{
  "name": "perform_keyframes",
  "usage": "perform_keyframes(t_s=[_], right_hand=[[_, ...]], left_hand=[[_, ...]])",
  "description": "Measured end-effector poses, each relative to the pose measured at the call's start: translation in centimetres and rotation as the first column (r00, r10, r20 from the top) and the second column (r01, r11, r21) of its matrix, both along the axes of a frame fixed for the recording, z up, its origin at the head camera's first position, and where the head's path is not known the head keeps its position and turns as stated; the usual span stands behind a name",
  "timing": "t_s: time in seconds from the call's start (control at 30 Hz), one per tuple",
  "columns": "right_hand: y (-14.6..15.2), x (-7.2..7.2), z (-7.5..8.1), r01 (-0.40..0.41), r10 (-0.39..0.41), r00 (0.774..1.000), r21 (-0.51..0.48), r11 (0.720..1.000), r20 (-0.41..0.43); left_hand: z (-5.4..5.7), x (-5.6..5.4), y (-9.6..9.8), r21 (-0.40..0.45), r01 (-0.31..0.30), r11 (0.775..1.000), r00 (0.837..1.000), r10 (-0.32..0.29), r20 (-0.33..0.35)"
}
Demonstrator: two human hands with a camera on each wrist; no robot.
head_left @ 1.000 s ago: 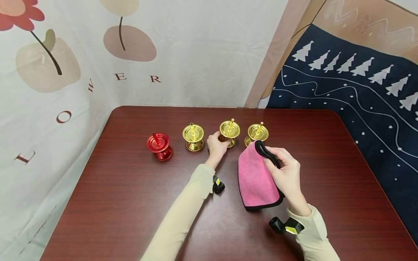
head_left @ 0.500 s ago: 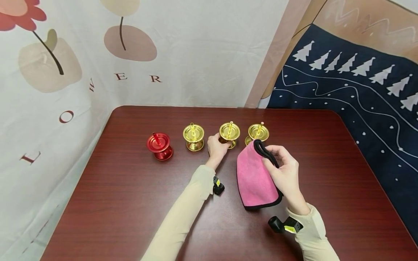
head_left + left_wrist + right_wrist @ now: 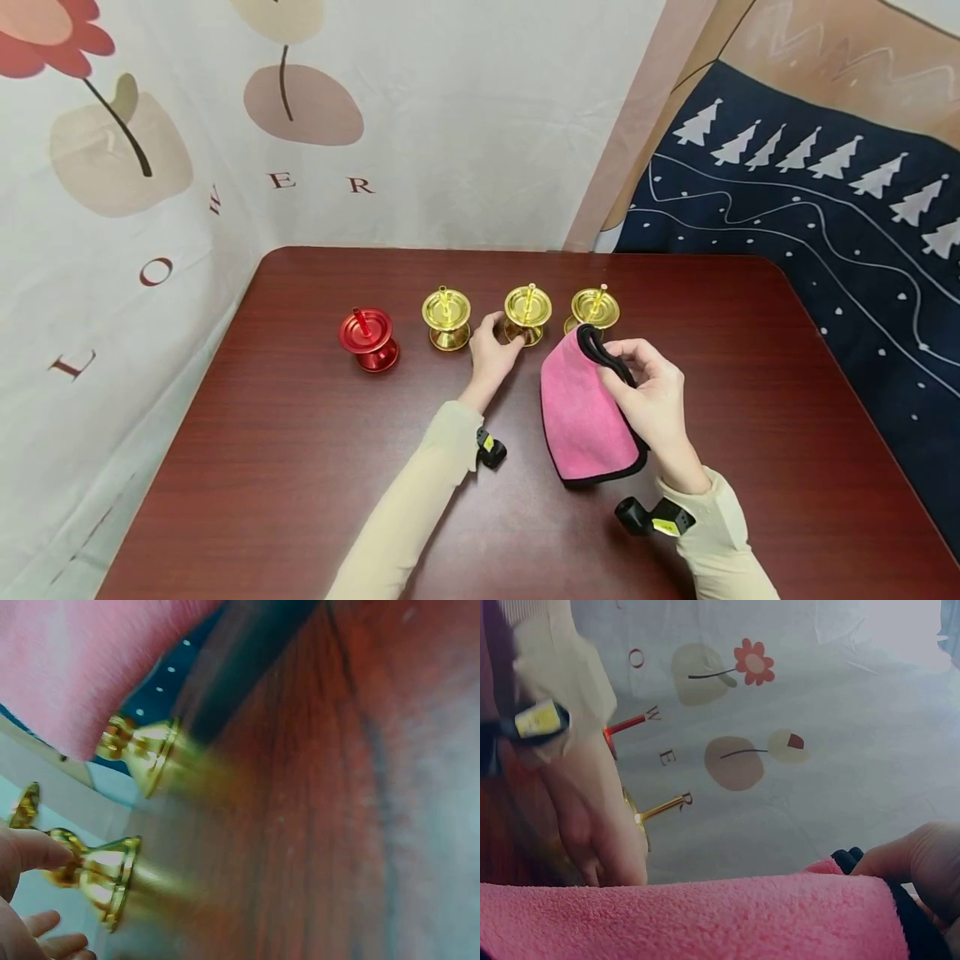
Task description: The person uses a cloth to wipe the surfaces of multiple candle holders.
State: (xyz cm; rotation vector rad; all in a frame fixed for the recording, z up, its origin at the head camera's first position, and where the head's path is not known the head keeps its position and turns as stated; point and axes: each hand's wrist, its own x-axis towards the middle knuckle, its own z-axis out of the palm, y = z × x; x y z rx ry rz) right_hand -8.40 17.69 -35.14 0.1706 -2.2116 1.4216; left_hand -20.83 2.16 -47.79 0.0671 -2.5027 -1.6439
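Observation:
In the head view, the left hand (image 3: 491, 358) is beside a gold candle holder (image 3: 527, 308) that stands upright on the table. The left wrist view has the thumb overlapping this candle holder's stem (image 3: 66, 859), with the other fingers spread loosely apart. My right hand (image 3: 654, 398) pinches a folded pink cloth (image 3: 588, 412) by its black edging. The cloth hangs down in front of another gold candle holder (image 3: 596, 308), hiding part of its base. Pink fleece (image 3: 690, 919) fills the bottom of the right wrist view.
A third gold candle holder (image 3: 446, 312) stands left of the left hand. Farther left is a red candle holder (image 3: 367, 336). All stand in a row toward the back of the brown table (image 3: 300, 467), before a printed curtain (image 3: 465, 125).
The gold candle holder by the left hand has come down from a slight tilt to stand upright. The left hand's grip has loosened and it has drawn back slightly. The cloth has shifted slightly left.

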Motion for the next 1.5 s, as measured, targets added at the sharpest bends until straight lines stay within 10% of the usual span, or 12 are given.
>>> perform_keyframes(t_s=[0.33,0.8,1.5], right_hand=[[0.1,-0.2,0.0,-0.013,0.013,1.0,0.054,0.998,0.002],[-0.1,-0.3,0.2,-0.022,0.021,1.0,0.055,0.998,0.011],[-0.2,-0.7,0.2,-0.045,0.044,0.999,0.041,0.998,0.022]], left_hand=[[0.7,1.9,-2.5,0.188,-0.114,0.975,0.989,0.093,0.117],[0.4,1.6,-5.0,0.236,-0.37,0.899,0.926,0.376,0.02],[-0.8,0.2,-8.2,0.138,-0.266,0.954,0.962,0.272,-0.027]])
